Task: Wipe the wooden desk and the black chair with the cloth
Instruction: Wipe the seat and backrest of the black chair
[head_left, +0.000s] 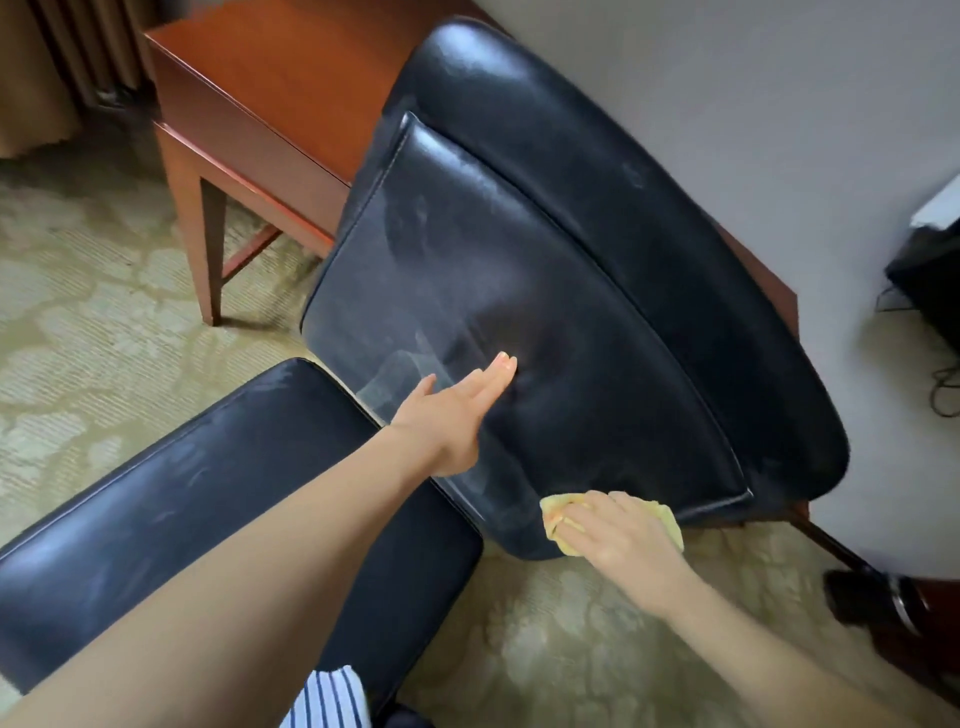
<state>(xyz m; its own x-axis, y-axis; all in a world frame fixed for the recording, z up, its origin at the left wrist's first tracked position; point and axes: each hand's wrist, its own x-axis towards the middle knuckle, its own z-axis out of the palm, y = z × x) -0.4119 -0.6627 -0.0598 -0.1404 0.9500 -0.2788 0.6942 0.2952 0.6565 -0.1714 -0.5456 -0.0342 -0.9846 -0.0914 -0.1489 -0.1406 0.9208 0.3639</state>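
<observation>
The left hand (457, 410) is lying flat on the middle of the chair (519, 234) cushion, fingers (498, 371) straight and together. The right hand (613, 535) is curling its fingers over the cloth (662, 517), pressing it against the cushion's lower edge.

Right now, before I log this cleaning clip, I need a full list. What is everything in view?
chair: one, black, centre, beside the desk
padded seat: one, black, lower left, under the left arm
desk: one, reddish-brown wood, upper left
cloth: one, yellow, at the lower edge of the chair's cushion
carpet: one, beige, patterned, covering the floor
wall: one, pale grey, upper right
curtain: one, tan, top left corner
box with cables: one, black, right edge
striped garment: one, white and dark blue, bottom edge
left hand: one, fingers straight, flat on the chair's cushion
right hand: one, holding the cloth against the chair
</observation>
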